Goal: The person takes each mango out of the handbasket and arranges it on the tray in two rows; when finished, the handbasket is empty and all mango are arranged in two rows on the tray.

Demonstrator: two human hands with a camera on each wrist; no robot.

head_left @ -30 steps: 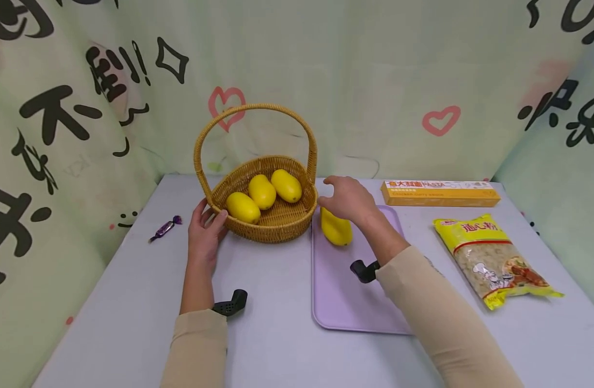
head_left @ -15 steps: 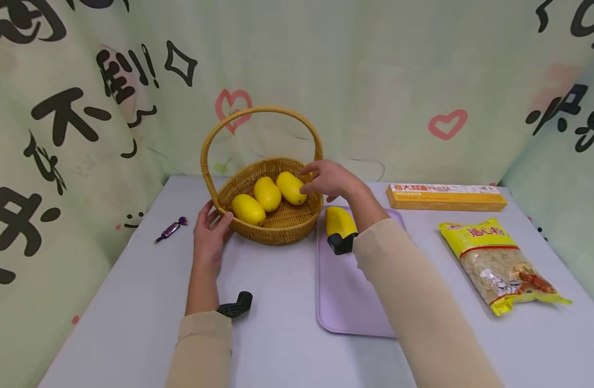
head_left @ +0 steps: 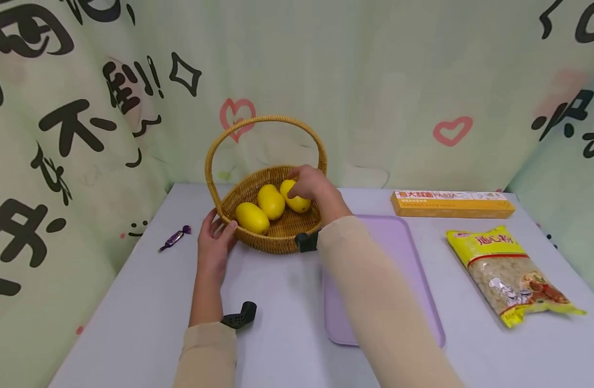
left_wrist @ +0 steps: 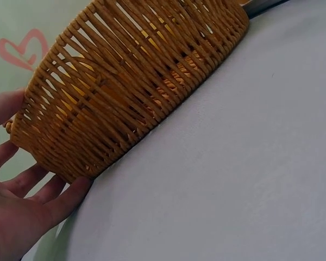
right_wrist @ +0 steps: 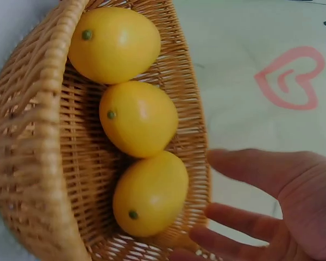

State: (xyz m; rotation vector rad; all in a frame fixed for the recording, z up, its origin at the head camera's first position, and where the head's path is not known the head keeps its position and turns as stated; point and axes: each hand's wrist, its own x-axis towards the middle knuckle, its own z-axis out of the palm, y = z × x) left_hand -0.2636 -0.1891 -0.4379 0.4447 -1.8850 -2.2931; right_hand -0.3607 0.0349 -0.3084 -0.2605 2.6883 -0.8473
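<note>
The wicker basket (head_left: 277,245) with its tall arched handle stands at the back of the table. Inside it lie three smooth yellow lemons (head_left: 253,218), each with a small green stem end. My left hand (head_left: 214,250) grips the basket's left side; in the left wrist view its fingers lie along the wicker from the rim to the base. My right hand (head_left: 313,188) is over the basket's right side, close above the rightmost lemon (right_wrist: 151,194). The right wrist view shows its thumb and fingers spread at the far rim, holding nothing.
Beside the basket is a lilac tray (head_left: 418,285), partly covered by my right sleeve. A yellow pasta box (head_left: 453,205) lies at the back right, with a yellow-ended food bag (head_left: 515,277) in front of it. A purple wrapped candy (head_left: 174,238) lies left.
My right hand has moved left from above the tray to over the basket. The yellow fruit on the tray is now hidden behind my right arm. My left hand stays at the basket.
</note>
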